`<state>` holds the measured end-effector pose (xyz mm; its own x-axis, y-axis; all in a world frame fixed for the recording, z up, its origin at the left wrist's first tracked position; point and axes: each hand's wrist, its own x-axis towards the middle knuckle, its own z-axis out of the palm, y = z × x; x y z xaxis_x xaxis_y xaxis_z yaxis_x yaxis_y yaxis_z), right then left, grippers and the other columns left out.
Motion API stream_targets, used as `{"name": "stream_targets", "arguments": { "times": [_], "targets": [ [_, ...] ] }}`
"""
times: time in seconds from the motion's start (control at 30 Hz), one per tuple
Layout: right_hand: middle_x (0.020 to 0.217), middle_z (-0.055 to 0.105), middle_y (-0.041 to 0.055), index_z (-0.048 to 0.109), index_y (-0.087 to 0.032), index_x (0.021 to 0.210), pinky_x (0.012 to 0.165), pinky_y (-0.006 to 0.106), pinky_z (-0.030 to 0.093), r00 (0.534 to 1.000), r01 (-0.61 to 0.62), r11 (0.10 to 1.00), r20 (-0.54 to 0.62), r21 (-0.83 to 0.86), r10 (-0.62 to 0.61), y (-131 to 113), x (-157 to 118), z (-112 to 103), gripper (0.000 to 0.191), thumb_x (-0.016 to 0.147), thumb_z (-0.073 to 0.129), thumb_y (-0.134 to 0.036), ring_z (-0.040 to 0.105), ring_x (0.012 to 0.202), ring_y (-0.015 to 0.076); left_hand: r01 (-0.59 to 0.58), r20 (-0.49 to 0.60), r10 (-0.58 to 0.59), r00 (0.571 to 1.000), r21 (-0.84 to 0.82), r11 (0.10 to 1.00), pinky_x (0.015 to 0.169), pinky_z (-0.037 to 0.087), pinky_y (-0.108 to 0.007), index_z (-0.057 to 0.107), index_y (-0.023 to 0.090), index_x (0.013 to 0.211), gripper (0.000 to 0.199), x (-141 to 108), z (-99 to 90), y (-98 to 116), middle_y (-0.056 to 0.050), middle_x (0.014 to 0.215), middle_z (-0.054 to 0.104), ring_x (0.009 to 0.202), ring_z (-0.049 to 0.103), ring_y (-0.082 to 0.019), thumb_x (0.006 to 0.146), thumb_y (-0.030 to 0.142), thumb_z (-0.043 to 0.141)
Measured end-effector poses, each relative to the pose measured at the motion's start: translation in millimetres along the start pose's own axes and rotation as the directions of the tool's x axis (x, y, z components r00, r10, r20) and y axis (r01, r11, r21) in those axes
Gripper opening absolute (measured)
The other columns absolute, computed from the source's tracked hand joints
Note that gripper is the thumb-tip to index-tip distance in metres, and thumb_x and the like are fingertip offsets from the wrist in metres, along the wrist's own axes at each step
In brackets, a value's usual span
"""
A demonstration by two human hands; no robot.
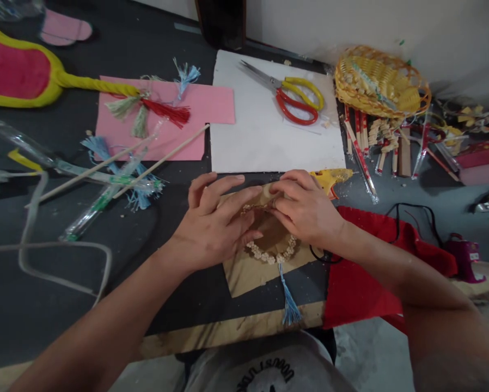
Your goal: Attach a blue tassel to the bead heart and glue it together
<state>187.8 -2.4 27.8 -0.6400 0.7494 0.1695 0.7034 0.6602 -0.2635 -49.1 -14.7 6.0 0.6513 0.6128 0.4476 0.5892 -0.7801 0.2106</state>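
A ring of small cream-coloured beads or flowers (271, 257) is between my two hands over a brown sheet (242, 275). A light blue tassel (290, 305) hangs from its near side. My left hand (215, 223) grips the ring's left side, thumb low and fingers reaching over it; part of the ring is hidden there. The fingertips of my right hand (305, 209) are pinched together at the ring's upper right edge. Whether they also hold some smaller piece cannot be made out. Just beyond the right hand lies a yellow glue gun (332, 178), partly covered.
Scissors (279, 87) lie on a white board (269, 147). Tassels, sticks and a yellow-edged fan (44, 76) are at left with pink paper (220, 103). A wicker basket (375, 81) stands at the back right; red cloth (359, 272) drapes over the table's front edge.
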Motion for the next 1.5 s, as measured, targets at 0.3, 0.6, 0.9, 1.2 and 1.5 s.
{"name": "stream_targets", "arguments": {
  "times": [0.3,0.6,0.9,1.2,1.5],
  "targets": [
    [0.111,0.072,0.0067,0.075,-0.025,0.082,0.100,0.051,0.050,0.999,0.002,1.000,-0.039,0.010,-0.001,3.5,-1.6,-4.7,0.018,0.094,0.061,-0.023,0.053,0.113,0.0307,0.012,-0.001,-0.012,1.000,-0.044,0.999,0.120,0.031,-0.056,0.069,0.028,0.103,0.017,-1.3,1.1,-1.3,-0.002,0.138,0.063,0.136,0.047,-0.031,0.091,0.040,0.068],
    [0.115,0.069,0.0059,0.074,-0.021,0.088,0.099,0.046,0.048,1.000,0.018,0.998,0.013,-0.064,-0.017,1.0,-3.8,-7.1,0.021,0.096,0.055,-0.019,0.049,0.116,0.0286,0.192,-0.009,-0.194,0.981,-0.107,0.976,0.113,0.036,-0.058,0.069,0.029,0.111,0.023,7.0,3.6,4.6,-0.004,0.140,0.060,0.138,0.044,-0.035,0.089,0.024,0.067],
    [0.120,0.067,0.0089,0.072,-0.020,0.093,0.104,0.048,0.045,0.999,0.028,0.999,0.034,-0.039,-0.027,-0.3,-8.2,-9.3,0.022,0.096,0.051,-0.016,0.045,0.119,0.0298,0.390,0.172,-0.375,0.911,-0.064,0.919,0.116,0.030,-0.059,0.071,0.025,0.093,0.010,37.6,9.7,16.5,-0.004,0.146,0.056,0.144,0.035,-0.035,0.083,0.027,0.069],
    [0.119,0.067,0.0093,0.072,-0.021,0.094,0.105,0.048,0.046,0.998,-0.007,1.000,0.060,-0.004,0.007,-4.7,-6.6,-16.5,0.022,0.099,0.051,-0.022,0.049,0.120,0.0301,0.396,0.182,-0.377,0.908,-0.080,0.915,0.114,0.028,-0.063,0.071,0.025,0.080,0.005,32.1,17.8,14.3,-0.003,0.146,0.055,0.144,0.034,-0.038,0.084,0.027,0.069],
    [0.102,0.070,0.0107,0.060,-0.019,0.110,0.094,0.048,0.052,0.958,-0.220,0.968,-0.216,-0.123,0.190,5.2,-48.6,-47.5,0.014,0.098,0.055,-0.025,0.063,0.102,0.0278,0.451,0.197,-0.427,0.882,-0.095,0.887,0.114,0.025,-0.063,0.074,0.026,0.082,0.014,34.0,19.5,14.5,-0.003,0.145,0.056,0.145,0.034,-0.037,0.087,0.036,0.065]
  ]
}}
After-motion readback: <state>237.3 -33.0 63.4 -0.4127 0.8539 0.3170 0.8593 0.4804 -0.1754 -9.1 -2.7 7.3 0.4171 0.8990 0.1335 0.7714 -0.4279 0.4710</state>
